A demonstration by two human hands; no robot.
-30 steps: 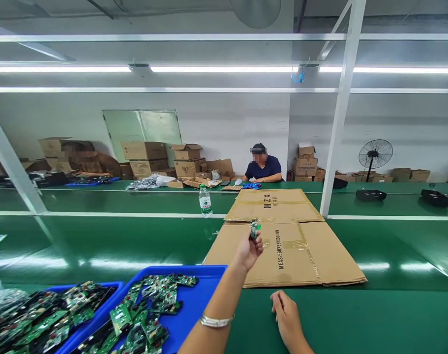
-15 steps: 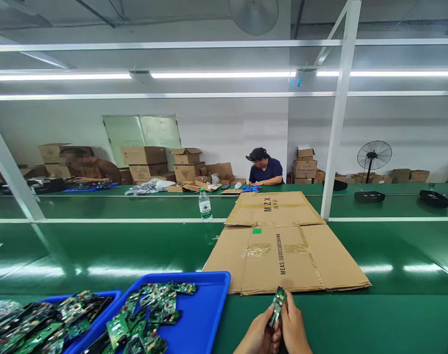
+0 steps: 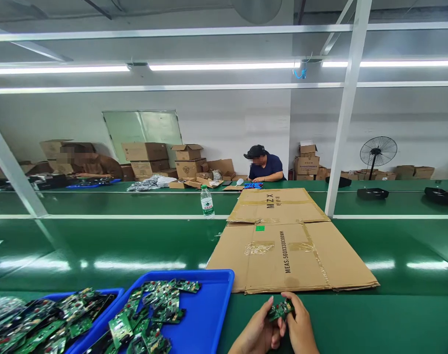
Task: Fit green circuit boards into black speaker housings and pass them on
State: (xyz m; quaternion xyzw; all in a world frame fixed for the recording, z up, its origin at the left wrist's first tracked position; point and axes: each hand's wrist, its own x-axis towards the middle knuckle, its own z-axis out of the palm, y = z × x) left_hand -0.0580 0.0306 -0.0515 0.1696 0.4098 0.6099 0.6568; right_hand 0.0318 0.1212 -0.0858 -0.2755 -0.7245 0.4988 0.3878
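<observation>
A small green circuit board (image 3: 281, 310) is held between my two hands, over the table's near edge. Its left end is pinched by my left hand (image 3: 258, 328), thumb on top. My right hand (image 3: 300, 324) grips the right end, with the index finger along the far edge. Left of my hands, a blue tray (image 3: 205, 314) carries several similar boards (image 3: 164, 302), piled mostly on its left side. Another blue tray (image 3: 116, 294) beside it is heaped with more boards (image 3: 43, 319).
Flattened cardboard (image 3: 283, 255) lies just beyond my hands. A water bottle (image 3: 207, 202) stands to its left. White posts (image 3: 349, 108) rise from the green table (image 3: 116, 246). Across it, one person (image 3: 266, 164) sits in a dark cap and another (image 3: 94, 162) sits at left.
The circuit board has turned from nearly upright to lying sideways between my hands. My right fingers have moved to its far edge. The view has tilted slightly downward.
</observation>
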